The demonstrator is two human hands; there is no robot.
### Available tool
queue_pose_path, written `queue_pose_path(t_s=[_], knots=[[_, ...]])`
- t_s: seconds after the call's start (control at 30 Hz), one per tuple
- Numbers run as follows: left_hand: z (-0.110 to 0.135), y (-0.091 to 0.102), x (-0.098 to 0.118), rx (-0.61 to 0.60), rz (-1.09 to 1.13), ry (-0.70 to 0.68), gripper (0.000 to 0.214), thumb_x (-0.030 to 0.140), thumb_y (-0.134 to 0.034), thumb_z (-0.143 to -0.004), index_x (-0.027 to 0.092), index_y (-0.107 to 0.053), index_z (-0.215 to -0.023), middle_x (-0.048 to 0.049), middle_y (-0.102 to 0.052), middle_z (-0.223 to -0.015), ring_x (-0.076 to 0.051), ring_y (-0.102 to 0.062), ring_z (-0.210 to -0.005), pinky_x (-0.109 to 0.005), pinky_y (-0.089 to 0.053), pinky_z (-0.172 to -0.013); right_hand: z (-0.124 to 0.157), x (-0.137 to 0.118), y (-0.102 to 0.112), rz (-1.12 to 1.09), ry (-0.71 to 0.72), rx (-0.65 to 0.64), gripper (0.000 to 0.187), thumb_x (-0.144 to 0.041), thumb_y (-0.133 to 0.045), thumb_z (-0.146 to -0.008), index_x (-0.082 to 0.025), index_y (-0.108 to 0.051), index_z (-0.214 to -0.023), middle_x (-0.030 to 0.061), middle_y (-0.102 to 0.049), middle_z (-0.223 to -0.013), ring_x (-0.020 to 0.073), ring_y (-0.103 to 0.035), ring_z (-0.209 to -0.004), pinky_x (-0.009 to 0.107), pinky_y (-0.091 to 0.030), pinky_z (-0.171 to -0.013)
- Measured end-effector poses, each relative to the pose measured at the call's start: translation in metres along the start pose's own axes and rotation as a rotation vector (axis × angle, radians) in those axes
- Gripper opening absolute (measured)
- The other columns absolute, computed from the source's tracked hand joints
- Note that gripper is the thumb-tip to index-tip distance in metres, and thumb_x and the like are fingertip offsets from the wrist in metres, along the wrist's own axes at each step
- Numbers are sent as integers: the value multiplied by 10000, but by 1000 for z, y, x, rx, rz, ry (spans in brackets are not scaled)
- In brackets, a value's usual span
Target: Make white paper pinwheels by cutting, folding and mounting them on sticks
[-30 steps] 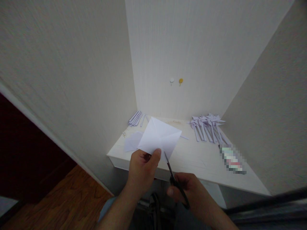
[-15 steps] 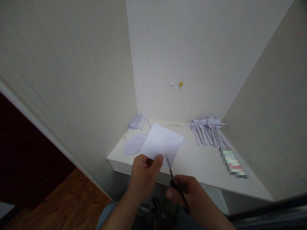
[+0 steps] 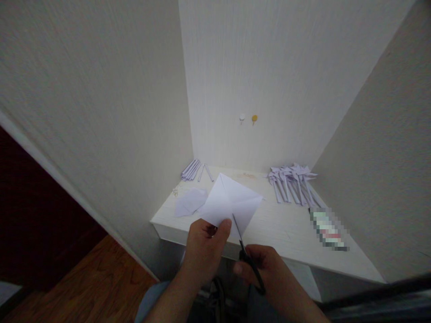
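Note:
My left hand (image 3: 204,251) pinches the near corner of a creased white square of paper (image 3: 232,202), held up over the front of a small white table (image 3: 286,231). My right hand (image 3: 266,273) grips black scissors (image 3: 245,255); their blades point up into the paper's lower edge beside my left thumb.
On the table lie a loose pale paper piece (image 3: 190,202) at the left, a bundle of folded paper strips (image 3: 193,169) at the back left, a pile of paper pinwheels (image 3: 292,181) at the back right, and a blurred flat item (image 3: 328,229) at the right. Walls enclose three sides.
The paper and both hands have sunk slightly lower and nearer to me. The scissor blades have gone a little further into the paper's edge.

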State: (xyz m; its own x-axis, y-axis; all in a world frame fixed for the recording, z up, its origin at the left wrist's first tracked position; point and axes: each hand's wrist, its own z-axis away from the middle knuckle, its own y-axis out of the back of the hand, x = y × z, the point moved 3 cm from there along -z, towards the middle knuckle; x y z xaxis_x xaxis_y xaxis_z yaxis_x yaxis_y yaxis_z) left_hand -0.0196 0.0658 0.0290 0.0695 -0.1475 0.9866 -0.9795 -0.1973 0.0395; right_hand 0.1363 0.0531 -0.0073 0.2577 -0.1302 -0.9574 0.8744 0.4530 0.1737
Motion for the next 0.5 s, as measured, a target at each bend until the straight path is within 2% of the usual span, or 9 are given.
queue_pose_path(t_s=[0.33, 0.5], knots=[[1, -1, -3, 1, 15, 0, 408, 413, -648, -806, 213, -497, -485, 41, -466, -469, -111, -417, -479, -243, -337, -491, 0, -2, 1, -4, -5, 37, 531, -639, -793, -667, -207, -496, -586, -41, -435, -544, 117, -346, -548, 266, -247, -518], [1, -2, -5, -5, 31, 22, 384, 425, -657, -797, 208, -531, -506, 31, -498, -486, -118, -439, -489, -243, -345, -488, -1, -7, -1, -23, -46, 55, 545, -655, -813, -615, -216, -494, -566, -49, -417, -516, 116, -347, -521, 265, -260, -496]])
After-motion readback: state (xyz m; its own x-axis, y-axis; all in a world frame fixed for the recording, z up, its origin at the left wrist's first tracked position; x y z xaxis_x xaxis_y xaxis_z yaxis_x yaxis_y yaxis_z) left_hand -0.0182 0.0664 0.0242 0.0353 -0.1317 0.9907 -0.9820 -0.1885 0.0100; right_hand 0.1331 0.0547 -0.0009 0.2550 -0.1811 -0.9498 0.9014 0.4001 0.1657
